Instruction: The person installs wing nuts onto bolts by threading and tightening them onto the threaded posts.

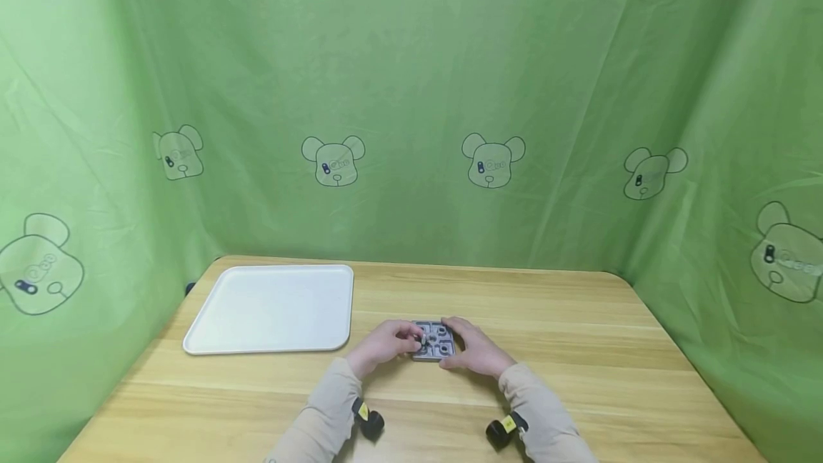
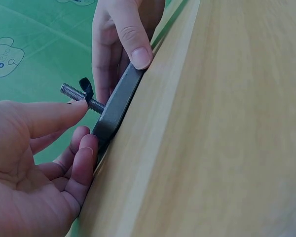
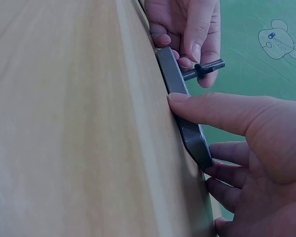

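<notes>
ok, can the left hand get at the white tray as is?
Probably yes: only bare table shows between the left hand and the white tray. It'd have to release the black nut first.

A curtained-off recording booth — green bear-print cloth (image 1: pixel 411 84) on three sides, wood-grain table (image 1: pixel 431 409), wrist-worn cameras (image 1: pixel 371 425).
</notes>
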Available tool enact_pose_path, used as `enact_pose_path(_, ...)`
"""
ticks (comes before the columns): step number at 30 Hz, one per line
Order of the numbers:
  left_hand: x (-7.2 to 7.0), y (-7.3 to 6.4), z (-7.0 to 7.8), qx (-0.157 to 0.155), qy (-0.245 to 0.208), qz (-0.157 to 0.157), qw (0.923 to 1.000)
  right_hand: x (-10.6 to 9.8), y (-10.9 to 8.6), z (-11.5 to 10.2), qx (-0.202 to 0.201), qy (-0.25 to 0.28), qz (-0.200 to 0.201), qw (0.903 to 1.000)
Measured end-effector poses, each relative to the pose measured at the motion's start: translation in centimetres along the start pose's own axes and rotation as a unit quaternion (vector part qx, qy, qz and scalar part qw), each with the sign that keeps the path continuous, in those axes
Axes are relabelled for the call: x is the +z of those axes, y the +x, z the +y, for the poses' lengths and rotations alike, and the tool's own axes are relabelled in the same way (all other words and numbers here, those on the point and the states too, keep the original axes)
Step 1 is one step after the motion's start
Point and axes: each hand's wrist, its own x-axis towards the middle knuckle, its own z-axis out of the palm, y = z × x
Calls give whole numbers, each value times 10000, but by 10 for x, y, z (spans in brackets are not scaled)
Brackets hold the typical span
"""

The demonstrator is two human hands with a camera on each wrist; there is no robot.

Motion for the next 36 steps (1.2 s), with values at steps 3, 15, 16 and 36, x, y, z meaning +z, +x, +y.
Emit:
enact_pose_path(3,0,-1,0,27,12,10,10000,0,0,0,5,0,0,10000)
enact_pose_path(15,1,-3,1,26,-72,205,9998,0,-1,-2,10,39,24,10000)
enact_pose_path(16,1,-3,1,24,-48,186,9998,1,-1,-2,6,28,31,10000)
enact_pose_path(36,0,-2,2,-21,-47,55,10000,-1,-1,-2,66,51,12,10000)
